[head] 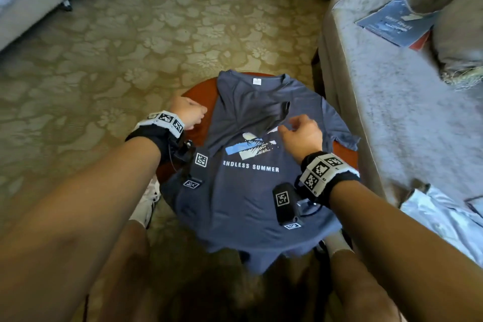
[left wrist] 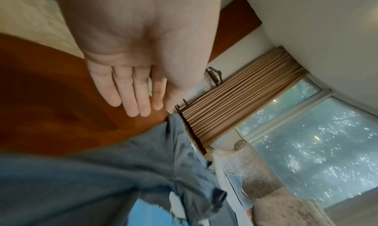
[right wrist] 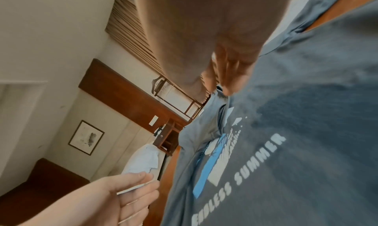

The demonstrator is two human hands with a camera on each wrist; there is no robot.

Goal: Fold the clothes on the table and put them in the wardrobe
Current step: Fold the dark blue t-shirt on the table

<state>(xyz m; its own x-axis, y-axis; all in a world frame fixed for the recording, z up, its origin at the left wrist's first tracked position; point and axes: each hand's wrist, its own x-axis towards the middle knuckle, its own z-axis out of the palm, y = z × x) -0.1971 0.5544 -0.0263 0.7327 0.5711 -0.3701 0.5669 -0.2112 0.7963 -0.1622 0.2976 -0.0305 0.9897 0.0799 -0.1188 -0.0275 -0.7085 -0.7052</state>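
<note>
Early in folding: grey-blue T-shirt (head: 251, 185) lies print-up on round tabletop (head: 198, 97), only its 10 o'clock sleeve side flipped inward. Left hand (head: 187, 112) spread, empty, at 10 o'clock edge. Right hand (head: 300, 134) loosely curled over the flap, grip unclear. Remaining folds and wardrobe left.

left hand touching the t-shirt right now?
Apart. In the left wrist view the left hand has straight fingers over the bare wooden table, and the grey t-shirt edge lies clear of the fingertips.
</note>
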